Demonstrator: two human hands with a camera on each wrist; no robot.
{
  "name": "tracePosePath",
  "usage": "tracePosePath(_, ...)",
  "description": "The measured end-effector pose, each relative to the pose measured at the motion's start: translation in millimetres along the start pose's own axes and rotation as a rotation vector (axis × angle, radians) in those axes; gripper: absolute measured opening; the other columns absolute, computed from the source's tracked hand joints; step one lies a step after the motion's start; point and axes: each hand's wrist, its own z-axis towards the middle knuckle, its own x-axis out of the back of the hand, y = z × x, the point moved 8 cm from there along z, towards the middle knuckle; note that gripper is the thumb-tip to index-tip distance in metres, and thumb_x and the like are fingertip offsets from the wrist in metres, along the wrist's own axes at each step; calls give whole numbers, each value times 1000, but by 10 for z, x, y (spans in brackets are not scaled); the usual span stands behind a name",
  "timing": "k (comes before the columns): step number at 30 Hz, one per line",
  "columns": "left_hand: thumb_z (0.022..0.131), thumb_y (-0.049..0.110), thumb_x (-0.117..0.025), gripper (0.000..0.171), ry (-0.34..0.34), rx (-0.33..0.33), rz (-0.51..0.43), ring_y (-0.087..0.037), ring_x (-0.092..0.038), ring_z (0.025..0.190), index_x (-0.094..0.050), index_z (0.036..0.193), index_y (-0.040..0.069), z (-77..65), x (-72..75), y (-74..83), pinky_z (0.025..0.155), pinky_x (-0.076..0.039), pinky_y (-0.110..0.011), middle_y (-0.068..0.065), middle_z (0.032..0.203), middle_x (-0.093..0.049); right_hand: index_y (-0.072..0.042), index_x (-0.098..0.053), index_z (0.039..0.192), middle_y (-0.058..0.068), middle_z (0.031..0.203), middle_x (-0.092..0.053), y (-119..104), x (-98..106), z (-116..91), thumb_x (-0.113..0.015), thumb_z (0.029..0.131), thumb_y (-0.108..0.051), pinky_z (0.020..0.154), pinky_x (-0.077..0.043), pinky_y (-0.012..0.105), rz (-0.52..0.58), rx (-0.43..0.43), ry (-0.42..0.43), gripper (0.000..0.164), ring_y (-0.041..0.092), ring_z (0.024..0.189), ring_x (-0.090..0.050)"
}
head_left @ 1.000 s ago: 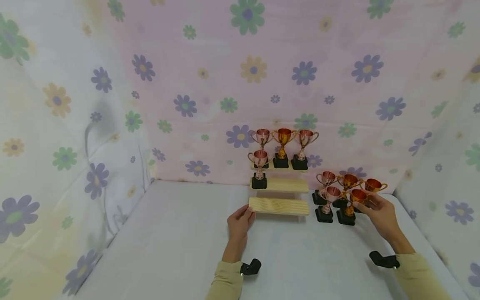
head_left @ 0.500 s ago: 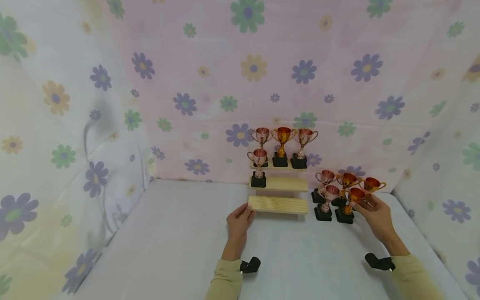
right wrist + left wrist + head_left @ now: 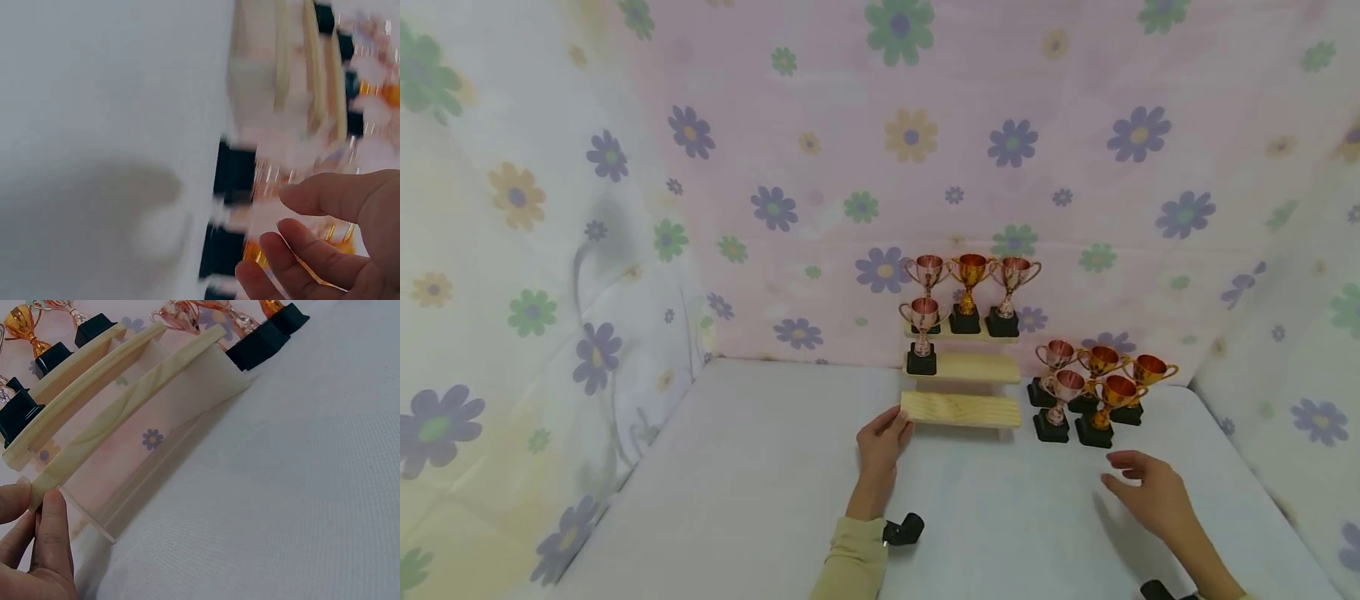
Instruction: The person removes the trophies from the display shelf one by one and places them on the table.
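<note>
A three-step wooden stand [image 3: 961, 409] is near the back wall, with my left hand [image 3: 880, 446] at its front. In the left wrist view, thumb and fingers pinch the end of the lowest board [image 3: 106, 428]. On the top step stand two rose-gold trophies and a gold trophy [image 3: 972, 268] between them; one rose-gold trophy [image 3: 923, 312] occupies the middle step's left end. My right hand [image 3: 1152, 492] is held over the table, fingers apart and holding nothing. Just beyond it is the front gold trophy [image 3: 1118, 390], upright on its black base.
Several trophies cluster right of the stand, among them a front rose-gold trophy [image 3: 1067, 385] and a rear gold trophy [image 3: 1150, 368]. Flowered cloth [image 3: 820, 108] encloses the white table [image 3: 760, 467] at the back and sides.
My right hand has left the front gold trophy and drawn back toward me; that trophy stands where it was. My left hand keeps its grip on the stand.
</note>
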Motion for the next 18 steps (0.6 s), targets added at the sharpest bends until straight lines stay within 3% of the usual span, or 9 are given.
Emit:
tracePosePath(4, 96, -3, -66, 31, -5, 2, 3, -13, -68, 85, -63, 125, -13, -16, 4, -12, 84, -62, -26, -15, 104, -65, 4, -69, 115, 23, 112, -71, -424, -137, -209, -76, 90, -10, 89, -55, 61, -5, 83, 21, 30, 37, 100, -66)
tracePosePath(7, 96, -4, -66, 31, -5, -2, -4, -13, -69, 84, -63, 125, -14, -14, -2, -12, 83, -62, -25, -15, 103, -66, -1, -70, 113, 17, 109, -72, -786, -134, -270, -78, 87, -5, 90, -55, 61, 26, 219, 145, 28, 34, 99, -65)
tracePosePath(8, 96, -3, -67, 31, -2, -2, -5, -13, -69, 84, -63, 124, -14, -17, -3, -10, 83, -62, -25, -16, 103, -65, -2, -70, 113, 15, 109, -72, -909, -113, -282, -79, 85, -2, 90, -56, 58, 34, 289, 209, 29, 32, 99, -65)
tracePosePath(11, 96, -3, -67, 31, 5, 5, -5, -13, -69, 84, -63, 124, -14, -20, -6, -8, 82, -62, -25, -16, 102, -66, -3, -69, 115, 11, 109, -70, -1262, -29, -297, -80, 81, 6, 97, -55, 29, 75, 518, 415, 38, 29, 99, -65)
tracePosePath(14, 96, -3, -66, 31, 4, 7, -7, -14, -69, 85, -63, 125, -14, -20, -6, -3, 83, -62, -25, -16, 104, -65, -1, -68, 118, 13, 112, -69, -1590, 47, -272, -80, 77, 12, 101, -41, 5, 118, 717, 545, 45, 30, 103, -64)
tracePosePath(16, 96, -2, -66, 31, 1, 7, -9, -14, -69, 87, -63, 125, -13, -19, -8, -3, 85, -62, -26, -17, 106, -65, 1, -68, 119, 15, 114, -68, -1779, 82, -218, -80, 77, 13, 105, -33, 2, 140, 799, 577, 45, 32, 106, -63)
tracePosePath(18, 96, -2, -66, 32, 0, 15, -11, -14, -69, 88, -63, 126, -13, -18, -6, -12, 86, -62, -26, -17, 107, -65, 0, -68, 119, 14, 115, -68, -1934, 93, -135, -80, 78, 11, 107, -39, 7, 142, 837, 583, 44, 31, 108, -63)
